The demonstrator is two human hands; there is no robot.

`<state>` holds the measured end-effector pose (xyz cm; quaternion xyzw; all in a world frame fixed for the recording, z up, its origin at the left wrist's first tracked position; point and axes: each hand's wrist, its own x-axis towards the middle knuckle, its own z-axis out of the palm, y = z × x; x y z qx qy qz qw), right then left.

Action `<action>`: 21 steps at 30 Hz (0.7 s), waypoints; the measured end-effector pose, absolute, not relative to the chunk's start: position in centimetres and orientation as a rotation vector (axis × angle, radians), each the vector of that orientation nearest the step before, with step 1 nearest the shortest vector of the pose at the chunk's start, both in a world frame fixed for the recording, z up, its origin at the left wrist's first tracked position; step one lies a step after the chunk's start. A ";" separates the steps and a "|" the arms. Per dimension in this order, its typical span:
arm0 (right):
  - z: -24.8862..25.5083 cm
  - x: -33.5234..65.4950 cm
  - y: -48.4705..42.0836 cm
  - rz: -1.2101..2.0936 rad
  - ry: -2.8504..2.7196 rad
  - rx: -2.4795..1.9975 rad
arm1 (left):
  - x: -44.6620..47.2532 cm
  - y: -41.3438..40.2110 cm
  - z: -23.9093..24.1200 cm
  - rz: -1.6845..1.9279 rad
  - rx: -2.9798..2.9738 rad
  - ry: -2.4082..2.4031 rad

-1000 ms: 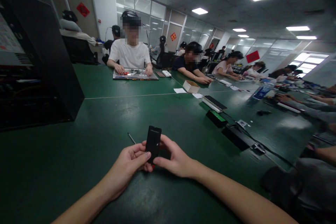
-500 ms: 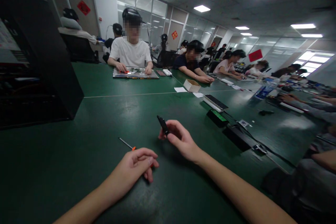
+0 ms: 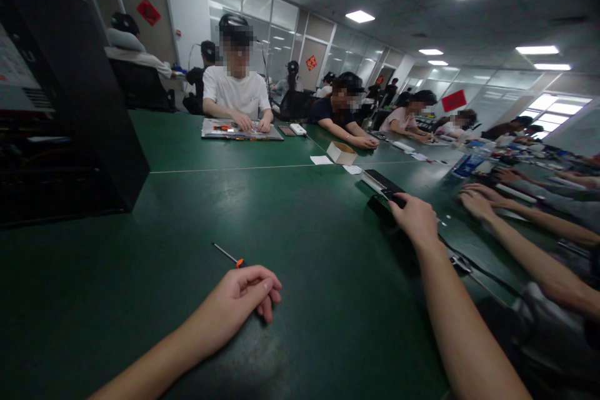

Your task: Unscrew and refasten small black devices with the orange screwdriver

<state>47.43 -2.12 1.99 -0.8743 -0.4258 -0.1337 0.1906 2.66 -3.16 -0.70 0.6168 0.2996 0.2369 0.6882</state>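
My left hand rests on the green tabletop with its fingers loosely curled and slightly apart, and nothing shows in them. Behind it lies a screwdriver with an orange-and-black handle, whose end is hidden by the hand. My right hand is stretched out to the right, its thumb and fingers closed on a small flat black object. That object is held at a white case with a dark slab on top; whether they touch I cannot tell. The green-faced black box below is mostly covered by my right hand.
A large black computer case stands at the left. Beyond my right hand are a small open carton, white paper pieces and a bottle. Cables run to the right. A neighbour's hands rest nearby; a person opposite handles a flat panel.
My right hand has moved right and away from me with the black object, from mid-table to the white case. My left hand has stayed put. A neighbour's hands have appeared at the right.
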 end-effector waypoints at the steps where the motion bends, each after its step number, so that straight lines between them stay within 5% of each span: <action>1: 1.7 47.6 -2.0 -0.378 -1.207 -2.485 | 2.7 -3.2 -0.7 0.528 1.384 0.671; 21: -0.4 49.3 -0.1 -0.365 -1.371 -2.535 | 2.5 -3.4 -0.3 0.523 1.376 0.662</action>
